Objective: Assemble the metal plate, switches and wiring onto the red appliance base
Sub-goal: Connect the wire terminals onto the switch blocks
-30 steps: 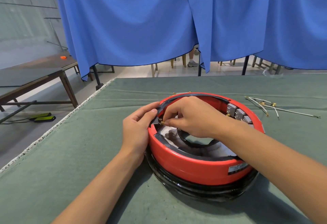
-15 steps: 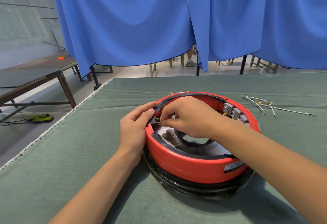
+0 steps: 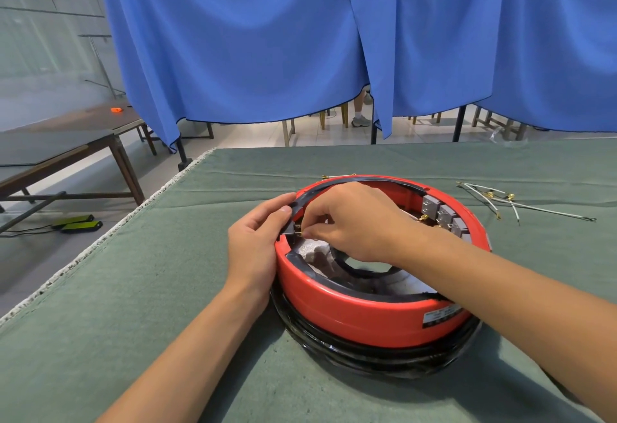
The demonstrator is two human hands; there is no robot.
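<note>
The red appliance base (image 3: 360,309), a round ring with a black lower edge, lies on the green table. My left hand (image 3: 255,249) grips its left rim, thumb on the black rim strip. My right hand (image 3: 354,222) reaches into the ring and pinches a small brass terminal (image 3: 302,232) at a dark switch set in the left wall. Three grey switches (image 3: 440,215) sit along the right inner wall. White padding and a dark ring show inside, partly hidden by my right hand.
Loose white wires with brass terminals (image 3: 500,202) lie on the table to the right of the base. One more wire (image 3: 337,176) lies just behind it. The table's left edge (image 3: 110,239) runs diagonally. A blue curtain hangs behind, a brown table stands far left.
Both hands stay at the left wall of the base. The right fingers have shifted slightly at the terminal; the view has tilted a little.
</note>
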